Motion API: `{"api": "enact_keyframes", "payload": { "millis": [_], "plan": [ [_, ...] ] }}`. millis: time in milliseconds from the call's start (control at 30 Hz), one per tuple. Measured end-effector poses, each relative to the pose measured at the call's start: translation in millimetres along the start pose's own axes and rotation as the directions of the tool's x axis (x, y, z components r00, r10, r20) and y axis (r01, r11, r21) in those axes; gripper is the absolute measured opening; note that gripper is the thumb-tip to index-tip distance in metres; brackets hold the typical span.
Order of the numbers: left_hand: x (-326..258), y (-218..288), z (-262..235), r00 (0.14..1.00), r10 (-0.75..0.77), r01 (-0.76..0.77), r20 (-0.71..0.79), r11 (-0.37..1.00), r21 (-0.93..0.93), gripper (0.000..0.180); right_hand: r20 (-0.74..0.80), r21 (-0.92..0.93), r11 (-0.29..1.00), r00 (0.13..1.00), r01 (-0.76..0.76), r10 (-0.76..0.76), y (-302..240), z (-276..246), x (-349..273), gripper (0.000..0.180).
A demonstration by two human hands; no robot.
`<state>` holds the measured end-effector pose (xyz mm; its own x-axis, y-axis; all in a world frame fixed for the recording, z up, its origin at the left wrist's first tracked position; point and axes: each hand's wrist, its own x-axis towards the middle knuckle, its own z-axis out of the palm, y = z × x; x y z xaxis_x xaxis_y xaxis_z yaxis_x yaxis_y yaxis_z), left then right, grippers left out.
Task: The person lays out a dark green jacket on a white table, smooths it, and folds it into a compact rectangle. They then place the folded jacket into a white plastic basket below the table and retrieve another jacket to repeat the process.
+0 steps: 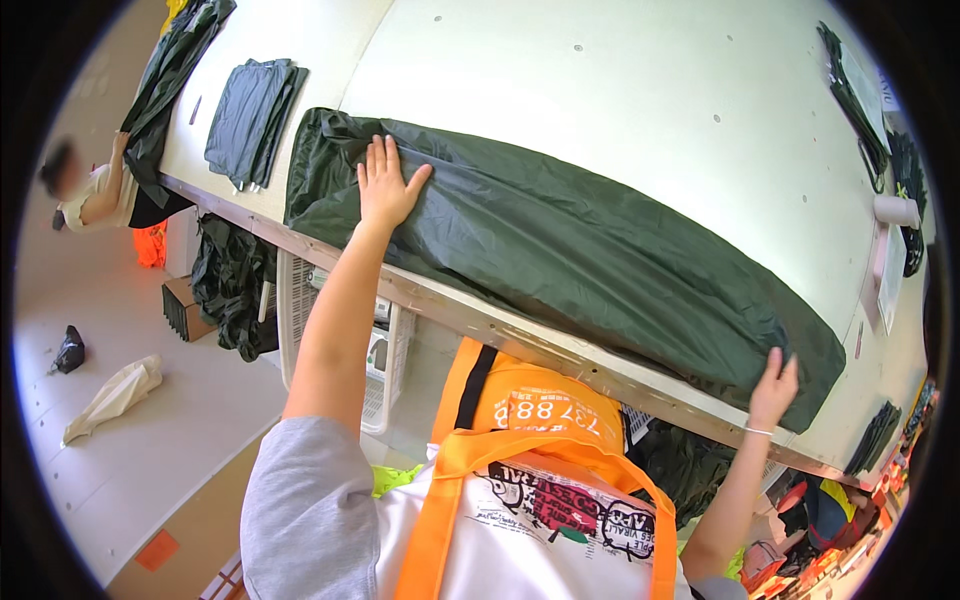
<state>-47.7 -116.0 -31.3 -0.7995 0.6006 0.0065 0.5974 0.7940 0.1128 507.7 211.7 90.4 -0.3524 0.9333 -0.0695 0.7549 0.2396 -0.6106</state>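
Note:
A long folded piece of dark green, shiny, thin fabric [560, 240] lies along the front edge of the white table [600, 90]. Its kind of garment or cover cannot be made out. My left hand [388, 188] rests flat on it near its left end, fingers stretched and thumb apart. At the far right end, my right hand [773, 388] lies on the fabric with its fingers extended, wearing a white band at the wrist. Wrinkles run lengthwise between the two hands.
A stack of folded dark green pieces [256, 122] lies to the left. Another person [105, 195] stands further left by hanging dark cloth. Below the table are a white plastic basket [298, 310] and bundled dark fabric [232, 285]. Dark straps [855, 110] and a white roll [896, 211] lie right.

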Motion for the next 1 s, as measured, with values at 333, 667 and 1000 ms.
{"api": "enact_keyframes", "payload": {
  "millis": [333, 667, 1000],
  "plan": [
    [47, -64, -24, 0.941, 0.099, -0.095, -0.324, 0.995, 0.029, 0.076, 0.17, -0.643, 0.601, 0.854, 0.475, -0.492, -83, 35, -4, 0.033],
    [116, -58, -10, 0.998, -0.041, 0.057, -0.049, 0.916, 0.397, 0.086, 0.079, -0.623, 0.755, 0.976, 0.208, -0.203, -20, 155, 21, 0.056],
    [-92, 262, -49, 0.822, 0.569, -0.533, -0.022, 0.754, -0.384, 0.069, 0.05, -0.575, 0.793, 0.976, 0.202, -0.213, -16, 154, 16, 0.054]
  ]
}}
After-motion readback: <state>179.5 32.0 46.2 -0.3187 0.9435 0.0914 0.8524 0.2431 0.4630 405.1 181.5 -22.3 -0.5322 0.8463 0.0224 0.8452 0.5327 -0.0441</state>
